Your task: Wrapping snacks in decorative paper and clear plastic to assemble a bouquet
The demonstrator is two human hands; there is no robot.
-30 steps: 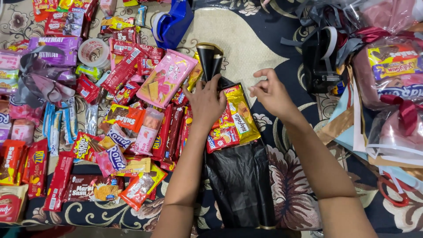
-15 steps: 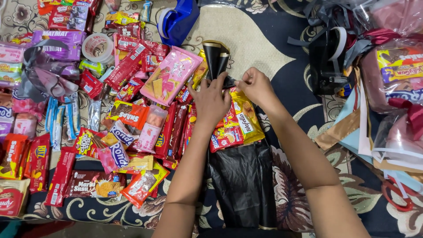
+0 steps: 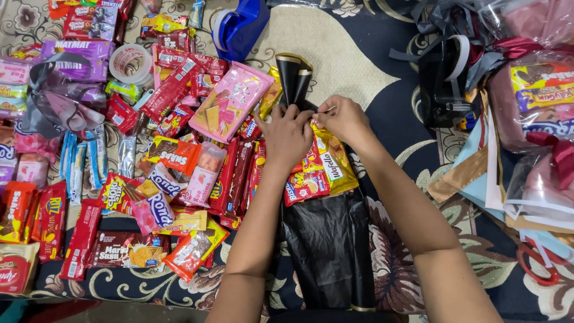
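Note:
A black wrapping sheet point(image 3: 329, 251) with a thin gold edge lies on the patterned cloth, and its top is gathered into a rolled cone point(image 3: 296, 81). Red and yellow snack packets point(image 3: 317, 173) lie on the sheet just below the cone. My left hand point(image 3: 288, 136) presses down on the packets and grips the gathered neck of the sheet. My right hand point(image 3: 345, 119) touches it from the right, fingertips pinching a thin pale strip, apparently clear tape point(image 3: 327, 110), against the neck.
Several snack packets point(image 3: 179, 173) cover the cloth to the left, with a large pink packet point(image 3: 230, 101) among them. A blue tape dispenser point(image 3: 239, 27) and a tape roll point(image 3: 128, 63) lie at the back. Cellophane-wrapped bundles point(image 3: 532, 90), black ribbon point(image 3: 445, 72) and red scissors point(image 3: 538, 263) lie right.
My right hand has moved left from open space to the neck of the black sheet, meeting my left hand. My left hand has slid slightly up toward the cone.

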